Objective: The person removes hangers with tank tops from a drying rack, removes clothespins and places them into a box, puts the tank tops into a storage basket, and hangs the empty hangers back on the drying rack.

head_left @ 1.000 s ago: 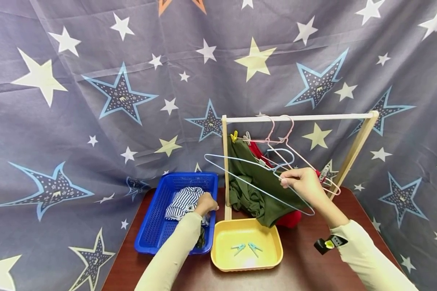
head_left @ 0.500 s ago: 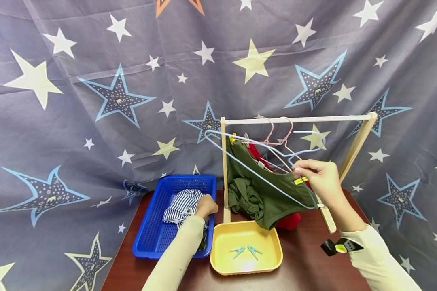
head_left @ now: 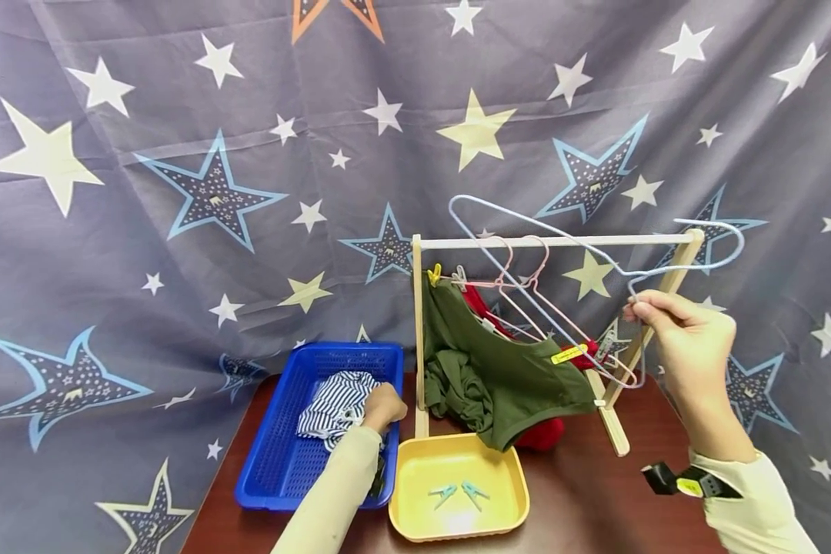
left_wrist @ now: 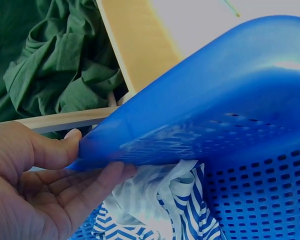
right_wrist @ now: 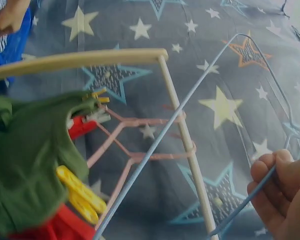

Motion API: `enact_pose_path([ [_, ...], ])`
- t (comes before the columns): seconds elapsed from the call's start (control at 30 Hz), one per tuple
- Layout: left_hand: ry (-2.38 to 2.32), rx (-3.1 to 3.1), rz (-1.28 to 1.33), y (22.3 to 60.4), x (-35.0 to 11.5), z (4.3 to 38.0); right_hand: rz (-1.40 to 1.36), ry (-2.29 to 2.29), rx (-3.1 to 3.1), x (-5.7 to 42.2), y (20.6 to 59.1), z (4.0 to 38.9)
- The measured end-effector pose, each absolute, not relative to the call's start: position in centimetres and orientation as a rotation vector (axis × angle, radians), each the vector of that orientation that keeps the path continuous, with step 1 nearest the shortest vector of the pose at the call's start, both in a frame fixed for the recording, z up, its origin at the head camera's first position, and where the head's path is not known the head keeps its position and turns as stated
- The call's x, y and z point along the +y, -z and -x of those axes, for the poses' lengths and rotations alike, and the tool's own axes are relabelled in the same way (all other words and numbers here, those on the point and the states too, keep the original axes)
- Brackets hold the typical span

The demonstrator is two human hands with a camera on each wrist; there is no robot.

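Note:
My right hand (head_left: 695,338) pinches a light blue clothes hanger (head_left: 540,227) just below its hook and holds it up in front of the rack. In the right wrist view the hanger's long bar slants across the frame. My left hand (head_left: 385,406) is at the right side of a blue plastic basket (head_left: 249,469). Seen from the left wrist, the thumb lies outside the basket's rim and the fingers inside, gripping the wall between them. A blue-and-white striped garment (head_left: 332,404) lies in the basket beneath those fingers.
A wooden rack with a white rail (head_left: 602,241) carries two pink hangers (head_left: 542,265) with a dark green garment (head_left: 519,377) and a red one (head_left: 543,435), held by clothespins. A yellow tray (head_left: 408,515) with two light-blue clothespins (head_left: 472,492) stands in front. A star-patterned curtain (head_left: 180,308) hangs behind.
My right hand has carried the blue hanger up and to the right, turning its hook end to the right. My left hand has stayed at the basket's rim. The head view has shifted slightly.

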State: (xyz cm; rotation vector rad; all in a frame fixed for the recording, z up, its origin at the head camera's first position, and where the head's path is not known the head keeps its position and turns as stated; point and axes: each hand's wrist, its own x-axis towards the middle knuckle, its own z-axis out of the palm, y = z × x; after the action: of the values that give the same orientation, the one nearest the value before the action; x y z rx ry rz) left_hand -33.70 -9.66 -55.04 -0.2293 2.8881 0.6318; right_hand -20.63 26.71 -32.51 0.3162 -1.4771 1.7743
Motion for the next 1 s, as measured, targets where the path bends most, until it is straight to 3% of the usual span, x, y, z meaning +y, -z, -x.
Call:
enact_pose_path([
  [0.47,-0.646,2.927,0.213,55.3,-9.9,33.5,-0.116,-1.574,-1.470,33.8,33.1,19.5],
  [0.7,-0.645,2.903,0.248,55.5,-9.9,33.6,0.180,-1.236,-1.697,37.7,34.5,19.2],
  [1.0,-0.674,2.888,0.242,55.4,-9.9,33.6,0.253,-1.141,-1.792,40.9,36.1,19.2],
])
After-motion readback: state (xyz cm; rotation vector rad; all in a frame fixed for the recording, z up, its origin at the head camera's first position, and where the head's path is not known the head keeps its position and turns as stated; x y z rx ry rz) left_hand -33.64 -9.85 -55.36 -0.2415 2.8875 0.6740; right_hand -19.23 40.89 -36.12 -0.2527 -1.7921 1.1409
